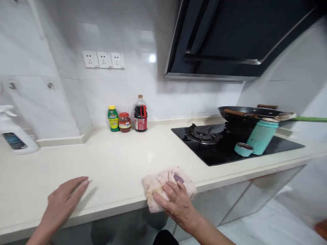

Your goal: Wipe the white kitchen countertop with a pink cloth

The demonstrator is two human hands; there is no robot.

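My right hand [176, 200] grips a pale pink cleaning cloth [159, 180] with its fingers bent over it. The cloth is bunched, has a yellowish patch and a purple spot, and lies on the front edge of the white countertop [114, 160], partly hanging over. To the left, my left hand [63, 197] is held over the counter near the front edge, empty, with its fingers stretched out. Its shadow falls on the surface beside it.
A black gas hob [219, 149] carries a wok [237, 112], a turquoise flask [263, 137] and its cup [243, 149]. Against the wall stand a green bottle [113, 119], a red-lidded jar [124, 123] and a dark sauce bottle [140, 115]. A spray bottle [15, 136] stands left. Overhead hangs a range hood [219, 37].
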